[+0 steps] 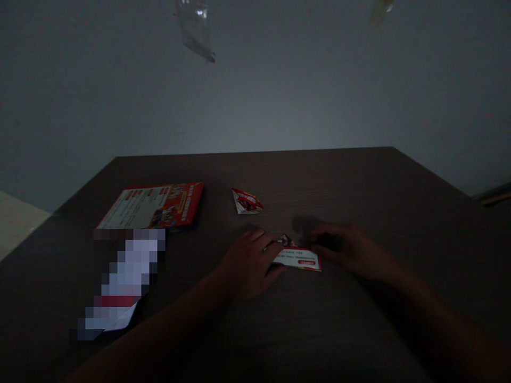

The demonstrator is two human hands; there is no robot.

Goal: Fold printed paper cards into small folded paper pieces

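Note:
A folded paper leaflet point(299, 258), white with red edges and print, lies on the table between my hands. A small dark pictured flap point(286, 240) sticks up along its far edge. My left hand point(250, 264) lies over the leaflet's left end, fingers on top and thumb along the near edge, holding it down. My right hand point(345, 249) is at the far right edge, with thumb and index finger curled together against the paper. Dim light hides the exact contact of its fingertips. Beyond my left hand stands a small folded red-and-white paper piece point(246, 202).
Red-and-white printed leaflets point(147, 205) lie in a stack at the left. Nearer me is a pixelated, pale flat object point(128, 282) beside my left forearm. The dark wooden table point(339, 181) reaches a grey wall point(287, 96), where a clear plastic piece point(196, 29) hangs.

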